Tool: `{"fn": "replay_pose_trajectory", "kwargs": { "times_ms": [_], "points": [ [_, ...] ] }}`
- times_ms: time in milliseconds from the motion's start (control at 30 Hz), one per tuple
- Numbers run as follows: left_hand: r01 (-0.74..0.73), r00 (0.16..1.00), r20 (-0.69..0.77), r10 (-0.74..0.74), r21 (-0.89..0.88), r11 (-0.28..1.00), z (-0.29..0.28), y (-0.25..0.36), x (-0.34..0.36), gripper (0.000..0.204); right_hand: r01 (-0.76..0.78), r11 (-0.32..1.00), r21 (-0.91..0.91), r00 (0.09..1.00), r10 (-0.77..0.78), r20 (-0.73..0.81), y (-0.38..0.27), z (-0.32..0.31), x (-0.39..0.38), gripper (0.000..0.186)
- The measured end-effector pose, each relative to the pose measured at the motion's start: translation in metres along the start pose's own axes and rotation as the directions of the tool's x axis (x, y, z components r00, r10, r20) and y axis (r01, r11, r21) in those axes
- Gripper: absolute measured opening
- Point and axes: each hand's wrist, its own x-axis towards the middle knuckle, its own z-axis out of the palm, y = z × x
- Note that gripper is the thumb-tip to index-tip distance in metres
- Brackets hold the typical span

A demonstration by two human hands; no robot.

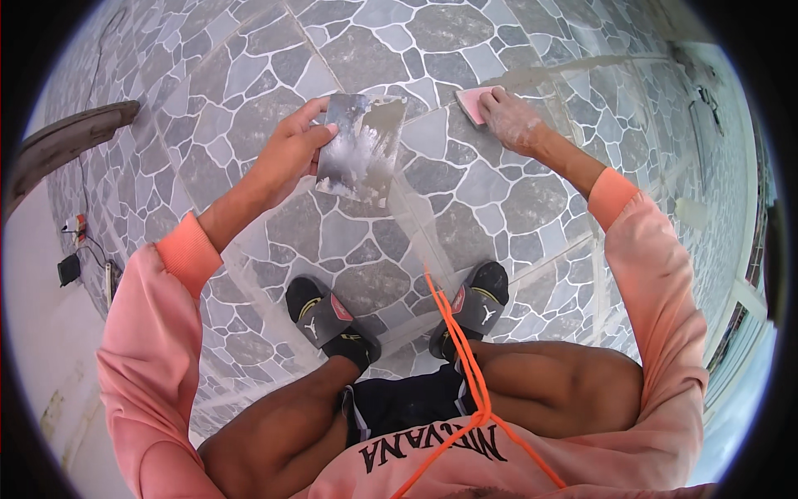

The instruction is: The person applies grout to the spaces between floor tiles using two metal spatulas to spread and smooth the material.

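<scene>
My left hand (293, 148) grips the left edge of a flat metal plate (345, 158), thumb on top. Grey paste is smeared over the plate's right side and lower edge. My right hand (513, 121) is closed on a pink, pad-like block (475, 103) with a flat face, and its fingers are dusted pale. The block rests at the floor, by a joint between the stone-patterned tiles (445, 29). Its underside is hidden.
Grey paste (553, 73) runs along a tile joint at the far right. A dark curved piece (75, 137) juts in at the left, above a cable and a small black box (69, 269). My slippered feet (328, 316) stand below the plate, and an orange cord (465, 349) hangs down.
</scene>
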Motion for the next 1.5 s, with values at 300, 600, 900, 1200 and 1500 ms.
{"fn": "replay_pose_trajectory", "kwargs": {
  "times_ms": [300,600,900,1200,1500],
  "points": [
    [-0.026,1.000,0.016,0.025,0.009,1.000,-0.005,0.003,-0.004,0.044,0.063,0.985,0.160,0.973,-0.096,0.212,-0.033,-0.026,0.018,0.027],
    [-0.050,0.999,0.019,0.049,0.053,0.997,-0.012,0.012,-0.007,0.040,0.197,0.967,0.160,0.950,-0.229,0.212,-0.047,-0.056,0.036,0.027],
    [-0.076,0.996,-0.038,0.078,0.053,0.996,-0.021,0.014,-0.009,0.043,0.207,0.972,0.109,0.969,-0.219,0.119,-0.083,-0.054,0.051,0.026],
    [-0.096,0.989,-0.116,0.096,0.011,0.995,-0.033,0.021,-0.011,0.051,0.299,0.950,0.095,0.951,-0.305,0.057,-0.108,-0.053,0.057,0.027],
    [-0.162,0.967,-0.191,0.167,0.042,0.986,-0.034,0.026,-0.013,0.059,0.347,0.937,0.041,0.933,-0.350,0.087,-0.130,-0.059,0.067,0.025]
  ]
}}
